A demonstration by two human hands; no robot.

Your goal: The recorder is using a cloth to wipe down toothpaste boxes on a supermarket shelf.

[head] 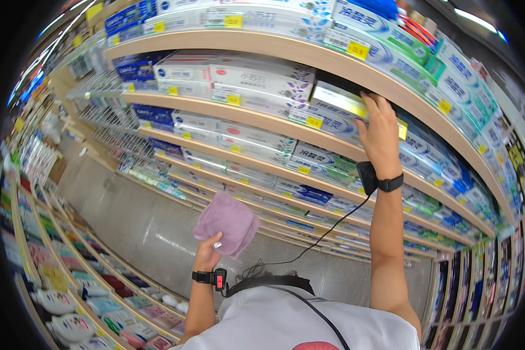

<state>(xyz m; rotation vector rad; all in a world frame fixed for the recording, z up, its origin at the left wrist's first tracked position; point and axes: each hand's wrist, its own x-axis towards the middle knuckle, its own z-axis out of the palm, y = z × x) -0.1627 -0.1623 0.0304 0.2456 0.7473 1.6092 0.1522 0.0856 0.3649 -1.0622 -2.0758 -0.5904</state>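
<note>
My left hand holds a folded mauve cloth low over the aisle, its thumb on top near a small white tag. My right hand is stretched up to a shelf at the right. Its fingers lie along the upper edge of a white and yellow toothpaste box, with the thumb at the lower edge. That box rests above other toothpaste boxes behind a clear front strip, and my hand covers its middle. Each wrist wears a black strap with a small device.
Wooden shelf edges curve across the view, with toothpaste boxes and yellow price tags. The shelf above overhangs my right hand closely. A black cable hangs from my right wrist. Lower left, another rack holds bottles. Grey floor shows between.
</note>
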